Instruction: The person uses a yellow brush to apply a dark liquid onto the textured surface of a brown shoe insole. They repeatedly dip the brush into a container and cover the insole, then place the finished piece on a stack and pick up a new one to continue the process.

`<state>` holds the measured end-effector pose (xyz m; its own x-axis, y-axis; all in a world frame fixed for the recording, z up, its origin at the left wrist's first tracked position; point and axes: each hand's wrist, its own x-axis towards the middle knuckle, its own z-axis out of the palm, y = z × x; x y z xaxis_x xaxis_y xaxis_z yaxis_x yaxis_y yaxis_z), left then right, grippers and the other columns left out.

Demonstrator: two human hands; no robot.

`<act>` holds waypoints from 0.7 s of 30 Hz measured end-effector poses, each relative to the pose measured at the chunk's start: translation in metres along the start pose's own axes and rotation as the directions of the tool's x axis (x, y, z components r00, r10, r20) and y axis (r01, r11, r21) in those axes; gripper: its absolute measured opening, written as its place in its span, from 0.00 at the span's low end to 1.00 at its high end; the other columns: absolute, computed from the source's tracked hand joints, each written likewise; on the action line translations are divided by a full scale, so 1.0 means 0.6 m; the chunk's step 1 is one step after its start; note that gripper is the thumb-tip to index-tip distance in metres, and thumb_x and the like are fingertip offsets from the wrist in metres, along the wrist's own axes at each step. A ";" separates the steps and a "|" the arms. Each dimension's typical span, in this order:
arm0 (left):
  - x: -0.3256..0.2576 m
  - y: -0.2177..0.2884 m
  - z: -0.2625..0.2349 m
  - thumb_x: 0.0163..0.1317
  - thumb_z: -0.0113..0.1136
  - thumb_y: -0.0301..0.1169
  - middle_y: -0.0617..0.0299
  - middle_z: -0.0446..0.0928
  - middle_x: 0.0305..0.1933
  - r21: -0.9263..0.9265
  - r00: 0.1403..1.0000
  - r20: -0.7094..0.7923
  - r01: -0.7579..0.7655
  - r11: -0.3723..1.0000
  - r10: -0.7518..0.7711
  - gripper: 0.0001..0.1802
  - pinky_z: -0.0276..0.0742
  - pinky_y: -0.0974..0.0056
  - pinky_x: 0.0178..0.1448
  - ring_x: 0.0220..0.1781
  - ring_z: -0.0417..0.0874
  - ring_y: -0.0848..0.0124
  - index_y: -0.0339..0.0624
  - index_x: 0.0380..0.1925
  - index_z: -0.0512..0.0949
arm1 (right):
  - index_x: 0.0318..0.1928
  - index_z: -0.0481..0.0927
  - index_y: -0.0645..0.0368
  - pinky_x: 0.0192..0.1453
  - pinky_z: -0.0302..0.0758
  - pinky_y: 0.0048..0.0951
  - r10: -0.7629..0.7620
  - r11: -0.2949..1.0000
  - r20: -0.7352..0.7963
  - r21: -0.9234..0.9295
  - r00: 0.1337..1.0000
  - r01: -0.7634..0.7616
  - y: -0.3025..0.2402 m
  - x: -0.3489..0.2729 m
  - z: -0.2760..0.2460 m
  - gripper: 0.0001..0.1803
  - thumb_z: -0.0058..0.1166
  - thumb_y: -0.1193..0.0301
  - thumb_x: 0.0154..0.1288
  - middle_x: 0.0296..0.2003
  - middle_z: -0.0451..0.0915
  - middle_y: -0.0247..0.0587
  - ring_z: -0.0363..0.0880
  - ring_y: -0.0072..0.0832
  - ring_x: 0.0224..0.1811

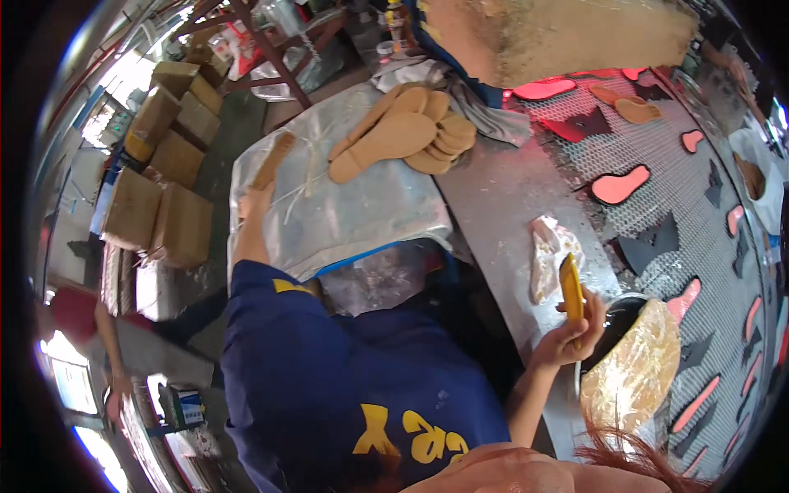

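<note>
My left hand [256, 202] is closed on a tan insole [274, 159], seen nearly edge-on, at the left side of a table covered in clear plastic [362, 209]. To its right on that table lies a loose pile of tan insoles [394, 138]. My right hand [574, 335] grips a flat yellow tool [571, 287], held upright; whether it is a brush or a scraper I cannot tell. Beside this hand stands a dark-mouthed pot [615, 322], partly covered by a tan board wrapped in shiny film [637, 370]. A crumpled, stained white cloth [552, 251] lies just beyond.
On the right runs a mesh conveyor [649, 156] bearing pink sole pieces [621, 186] and black cut pieces [652, 243]. A tan-topped cover [559, 41] with red light beneath spans its far end. Cardboard boxes [160, 209] are stacked at left, with another person [107, 329] nearby.
</note>
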<state>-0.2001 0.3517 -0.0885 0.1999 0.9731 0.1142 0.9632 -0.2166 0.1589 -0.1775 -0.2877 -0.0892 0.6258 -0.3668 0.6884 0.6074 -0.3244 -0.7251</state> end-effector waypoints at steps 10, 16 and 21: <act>-0.010 0.136 -0.151 0.52 0.70 0.36 0.55 0.82 0.42 -0.448 0.714 -0.650 -0.637 0.627 0.260 0.18 0.77 0.60 0.50 0.45 0.84 0.60 0.45 0.42 0.79 | 0.49 0.75 0.69 0.32 0.74 0.25 0.150 0.989 0.046 -0.006 0.988 -0.150 -0.020 0.003 0.002 0.28 0.34 0.53 0.77 0.38 0.77 0.47 0.76 0.27 0.27; -0.144 0.305 -0.312 0.52 0.71 0.33 0.59 0.83 0.41 -0.397 0.456 -0.785 -0.890 0.225 0.418 0.21 0.77 0.66 0.51 0.43 0.84 0.69 0.42 0.46 0.80 | 0.49 0.75 0.68 0.33 0.74 0.25 0.190 0.982 0.027 0.009 0.981 -0.190 -0.025 0.004 0.001 0.28 0.33 0.53 0.77 0.39 0.76 0.47 0.77 0.27 0.28; -0.379 0.386 -0.354 0.55 0.68 0.27 0.61 0.83 0.40 -0.684 0.430 -0.565 -0.721 -0.109 0.704 0.14 0.76 0.69 0.50 0.44 0.82 0.75 0.38 0.43 0.82 | 0.44 0.76 0.68 0.36 0.76 0.28 0.002 0.976 0.056 -0.217 0.998 0.011 -0.024 0.019 -0.008 0.23 0.36 0.58 0.77 0.40 0.76 0.51 0.78 0.34 0.36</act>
<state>-0.0606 0.0639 0.1305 0.6626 0.2214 0.7155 -0.3723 -0.7315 0.5712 -0.1816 -0.2917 -0.0711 0.6532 -0.3180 0.6872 0.4933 -0.5098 -0.7048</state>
